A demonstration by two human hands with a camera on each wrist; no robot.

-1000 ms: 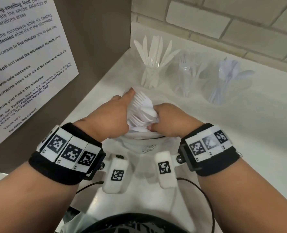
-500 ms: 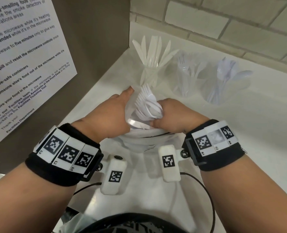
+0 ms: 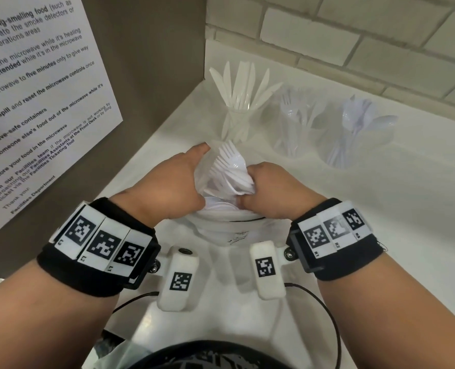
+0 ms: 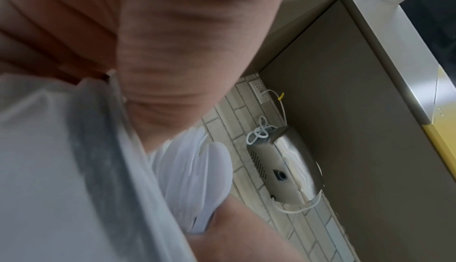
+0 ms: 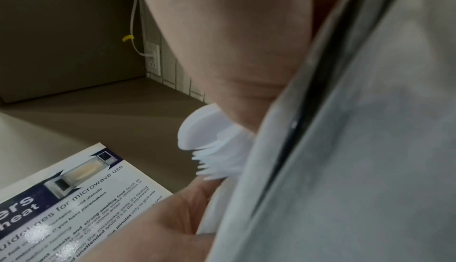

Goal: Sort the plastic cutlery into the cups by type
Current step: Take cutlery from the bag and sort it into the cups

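A white plastic bag (image 3: 237, 230) stands open on the white counter between my hands. My left hand (image 3: 178, 179) holds the bag's left edge, thumb stretched along the rim. My right hand (image 3: 269, 187) grips a bundle of white forks and spoons (image 3: 229, 166) at the bag's mouth, tines pointing up and away. The same bundle (image 4: 197, 178) shows in the left wrist view, and the bundle (image 5: 212, 141) also shows past my palm in the right wrist view. Behind stand three clear cups: the knife cup (image 3: 238, 121), the fork cup (image 3: 293, 129) and the spoon cup (image 3: 346, 139).
A brown side panel with a printed microwave notice (image 3: 34, 102) closes the left side. A brick wall (image 3: 354, 35) runs along the back. The counter (image 3: 407, 209) stretches to the right. A metal wall unit (image 4: 283, 168) with a cord hangs below an outlet.
My right hand has closed round the bundle and drawn it slightly up and away out of the bag. The left hand has stayed on the bag's edge.
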